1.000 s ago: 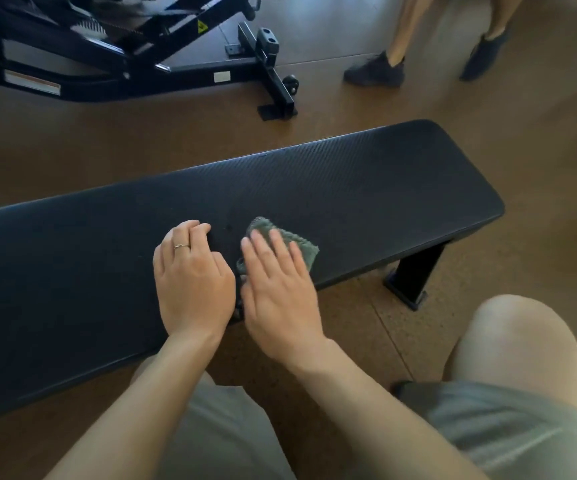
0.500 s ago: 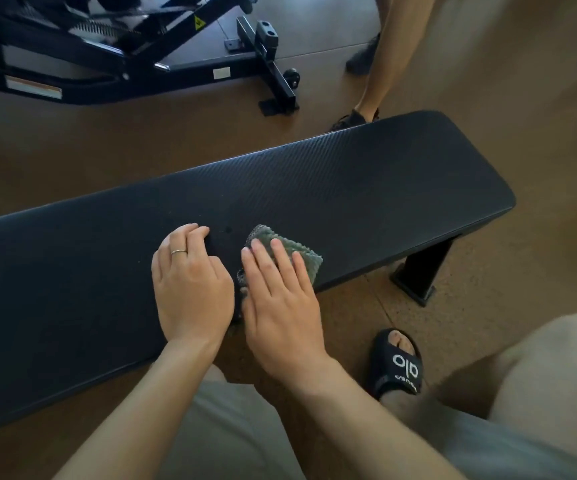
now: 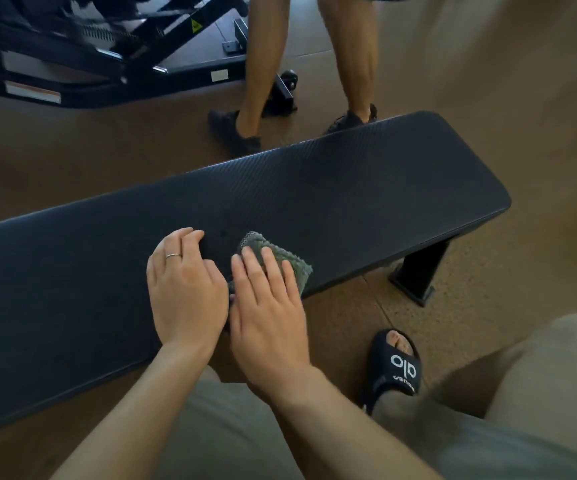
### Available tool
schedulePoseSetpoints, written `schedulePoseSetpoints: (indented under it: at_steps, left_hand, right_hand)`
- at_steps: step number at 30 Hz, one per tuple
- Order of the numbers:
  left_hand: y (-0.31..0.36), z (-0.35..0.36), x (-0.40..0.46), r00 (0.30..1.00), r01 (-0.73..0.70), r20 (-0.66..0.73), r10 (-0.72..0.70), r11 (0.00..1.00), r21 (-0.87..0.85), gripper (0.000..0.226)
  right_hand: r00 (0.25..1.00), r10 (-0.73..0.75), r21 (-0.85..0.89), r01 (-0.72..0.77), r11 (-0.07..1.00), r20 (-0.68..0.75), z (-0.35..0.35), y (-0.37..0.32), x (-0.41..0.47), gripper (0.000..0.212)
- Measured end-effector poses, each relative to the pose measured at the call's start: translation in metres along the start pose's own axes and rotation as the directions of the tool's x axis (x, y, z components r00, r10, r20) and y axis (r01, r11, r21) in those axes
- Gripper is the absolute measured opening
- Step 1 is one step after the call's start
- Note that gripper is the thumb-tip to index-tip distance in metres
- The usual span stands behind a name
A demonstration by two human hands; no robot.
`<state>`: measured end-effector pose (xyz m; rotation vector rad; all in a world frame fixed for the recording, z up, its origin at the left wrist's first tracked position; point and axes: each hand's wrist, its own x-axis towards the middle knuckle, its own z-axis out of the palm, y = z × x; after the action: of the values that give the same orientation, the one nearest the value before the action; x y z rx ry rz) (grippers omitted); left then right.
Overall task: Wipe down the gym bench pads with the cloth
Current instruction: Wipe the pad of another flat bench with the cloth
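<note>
Flat, straight right hand (image 3: 266, 306) fingers press a nubbly grey-green cloth (image 3: 280, 259) onto the ribbed black bench pad (image 3: 366, 202) (slide (image 3: 396, 367) reads "alo"); left hand (image 3: 184, 289) fingertips curl, empty, beside it.

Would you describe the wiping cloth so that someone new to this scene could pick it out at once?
Find the long black bench pad that runs across the brown floor. At its near edge two bare hands lie side by side; the cloth is under the flat fingers of the right hand. It is small, folded, grey-green and nubbly, the only soft thing on the smooth pad.
</note>
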<state>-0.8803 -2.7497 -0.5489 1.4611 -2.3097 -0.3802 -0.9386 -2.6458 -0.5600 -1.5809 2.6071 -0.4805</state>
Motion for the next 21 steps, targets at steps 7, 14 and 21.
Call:
schedulePoseSetpoints:
  at_steps: [7, 14, 21]
  left_hand:
    - [0.001, -0.002, 0.0, 1.0, 0.005, 0.015, -0.005, 1.0, -0.024, 0.039]
    - [0.0, 0.0, 0.001, 1.0, 0.006, -0.003, -0.006, 1.0, -0.024, 0.04]
    - [0.0, 0.001, 0.0, 1.0, 0.01, -0.018, -0.011, 0.999, -0.048, 0.039]
  right_hand:
    - [0.944, 0.308, -0.081, -0.318, 0.945, -0.116, -0.042, 0.137, 0.028, 0.057]
    - [0.99, -0.114, -0.014, 0.115, 0.993, 0.088, -0.024, 0.024, 0.014, 0.055]
    - [0.994, 0.098, -0.086, -0.095, 0.992, 0.037, -0.054, 0.154, 0.089, 0.057]
